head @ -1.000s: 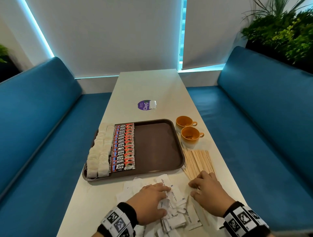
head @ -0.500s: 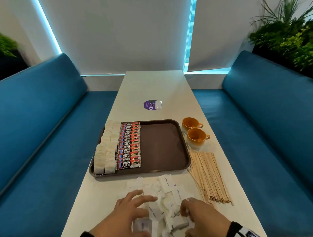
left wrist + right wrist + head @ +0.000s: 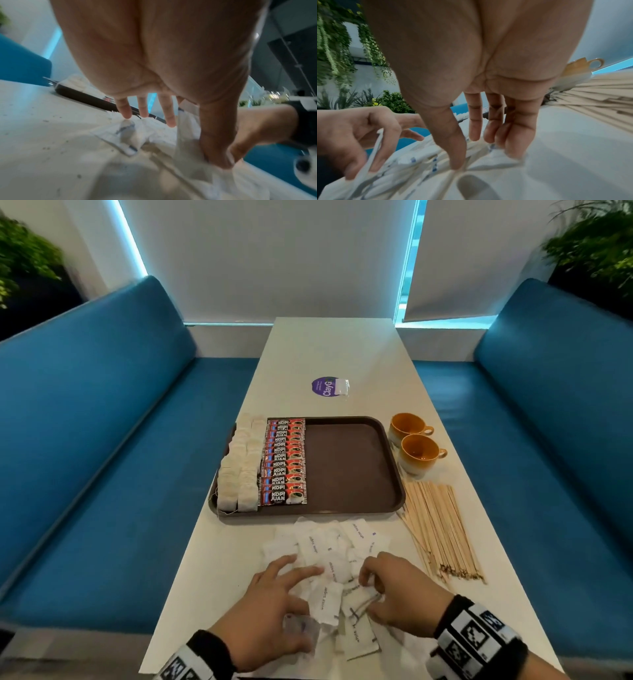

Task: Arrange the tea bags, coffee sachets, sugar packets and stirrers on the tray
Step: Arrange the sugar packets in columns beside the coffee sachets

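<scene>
Two of the four kinds already sit on the tray (image 3: 352, 467): tea bags (image 3: 239, 470) in rows at its left edge and coffee sachets (image 3: 284, 462) just right of them, while its right half is bare. The step in hand looks like the sugar packets (image 3: 329, 546), heaped loose on the table (image 3: 329, 350) near the tray's near rim. Both hands are in the heap: the left hand (image 3: 263, 611) has a packet between thumb and fingers with the other fingers spread, and the right hand (image 3: 399, 594) has its fingertips curled onto packets, though whether it grips one I cannot tell. Next, I judge, the packets need squaring into a stack and laying beside the sachets. Stirrers (image 3: 442, 535) wait right of the tray.
</scene>
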